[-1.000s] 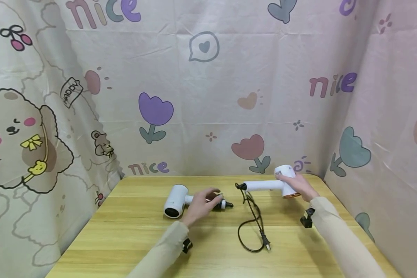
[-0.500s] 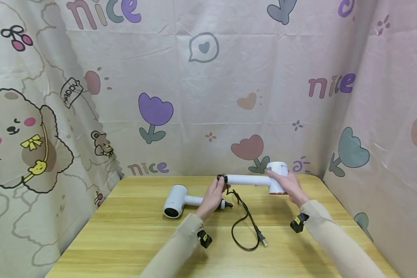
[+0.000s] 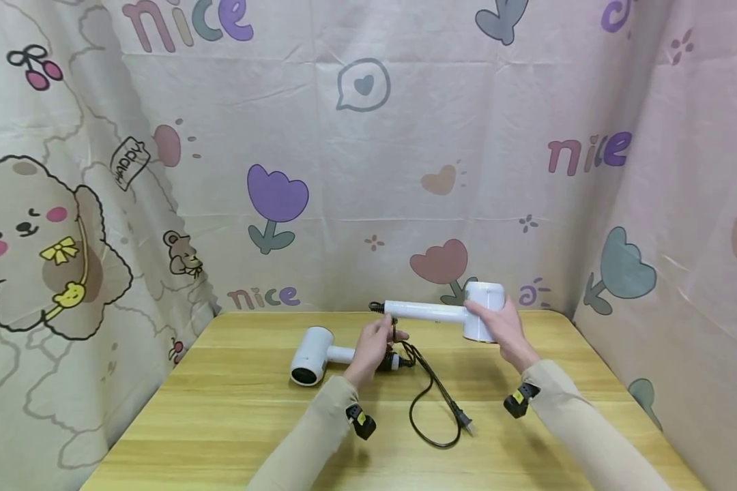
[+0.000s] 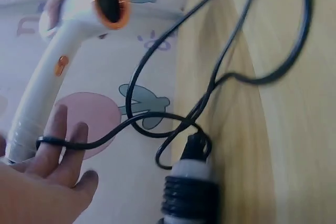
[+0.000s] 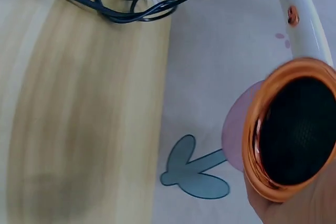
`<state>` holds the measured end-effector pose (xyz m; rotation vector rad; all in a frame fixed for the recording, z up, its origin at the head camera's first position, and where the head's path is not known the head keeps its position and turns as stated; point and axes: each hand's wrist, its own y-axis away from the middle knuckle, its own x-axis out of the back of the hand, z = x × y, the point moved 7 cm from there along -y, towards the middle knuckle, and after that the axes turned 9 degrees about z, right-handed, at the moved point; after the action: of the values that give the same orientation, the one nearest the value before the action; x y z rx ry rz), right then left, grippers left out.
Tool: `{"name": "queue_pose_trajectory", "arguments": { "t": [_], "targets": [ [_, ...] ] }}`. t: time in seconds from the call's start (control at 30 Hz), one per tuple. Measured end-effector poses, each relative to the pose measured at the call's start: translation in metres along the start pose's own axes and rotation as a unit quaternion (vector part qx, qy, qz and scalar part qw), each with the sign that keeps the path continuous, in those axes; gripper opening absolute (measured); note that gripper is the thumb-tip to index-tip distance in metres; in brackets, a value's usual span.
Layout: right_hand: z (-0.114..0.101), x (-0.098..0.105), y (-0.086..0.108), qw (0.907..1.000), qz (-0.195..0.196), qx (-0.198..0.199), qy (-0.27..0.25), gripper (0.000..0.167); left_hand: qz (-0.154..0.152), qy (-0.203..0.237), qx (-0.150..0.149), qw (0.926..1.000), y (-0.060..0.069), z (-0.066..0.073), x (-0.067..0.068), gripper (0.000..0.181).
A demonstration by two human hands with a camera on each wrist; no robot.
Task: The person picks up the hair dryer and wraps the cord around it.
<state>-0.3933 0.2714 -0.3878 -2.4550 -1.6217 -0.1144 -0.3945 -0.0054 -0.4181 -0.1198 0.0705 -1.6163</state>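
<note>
A white hair dryer (image 3: 426, 311) is held above the table, its handle pointing left. My right hand (image 3: 505, 331) grips its head; in the right wrist view the copper-rimmed opening (image 5: 252, 129) shows beside the palm. At the handle's lower end is my left hand (image 3: 370, 349), thumb and fingers around the end; the left wrist view shows the black cord (image 4: 110, 136) running across the fingers (image 4: 55, 129). The cord hangs down to a plug (image 3: 465, 421) on the table. A second white hair dryer (image 3: 312, 354) lies behind my left hand, which partly covers its handle.
The wooden table (image 3: 221, 409) has a patterned curtain (image 3: 356, 170) behind it and at both sides. The second dryer's wound black cord (image 3: 407, 362) lies close to the hanging cord. A small black device is strapped at each wrist.
The held dryer has moved left and slightly up, its cord and plug shifting with it. My left hand has come from above the second dryer to the held dryer's handle end.
</note>
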Motion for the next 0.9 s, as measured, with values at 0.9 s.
{"name": "queue_pose_trajectory", "arguments": {
  "t": [0.9],
  "targets": [
    [0.004,0.026,-0.026,0.9927,-0.099,-0.005,0.068,0.081,-0.05,-0.291,-0.419,0.8586,-0.002,0.052,-0.014,0.015]
  ]
}}
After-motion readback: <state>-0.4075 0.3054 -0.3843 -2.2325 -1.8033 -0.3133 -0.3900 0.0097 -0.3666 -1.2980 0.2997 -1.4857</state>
